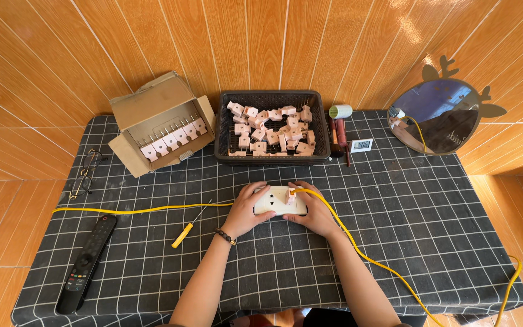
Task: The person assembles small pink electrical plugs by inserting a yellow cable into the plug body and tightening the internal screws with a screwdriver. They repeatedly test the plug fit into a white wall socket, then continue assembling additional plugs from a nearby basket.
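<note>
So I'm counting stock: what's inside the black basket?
The black basket holds a loose heap of small pink plug adapters. Any lower layers and the basket floor are covered.

A worktop [431,224] under a dark checked cloth carries everything. At the back sit an open cardboard box [158,121], a black basket [272,157] and a round mirror [442,116]. Spectacles [86,172] and a remote control [86,264] lie at the left, a yellow-handled screwdriver [187,230] nearer the middle, beside a white socket plate [276,201] and a yellow cable [146,209].
</note>
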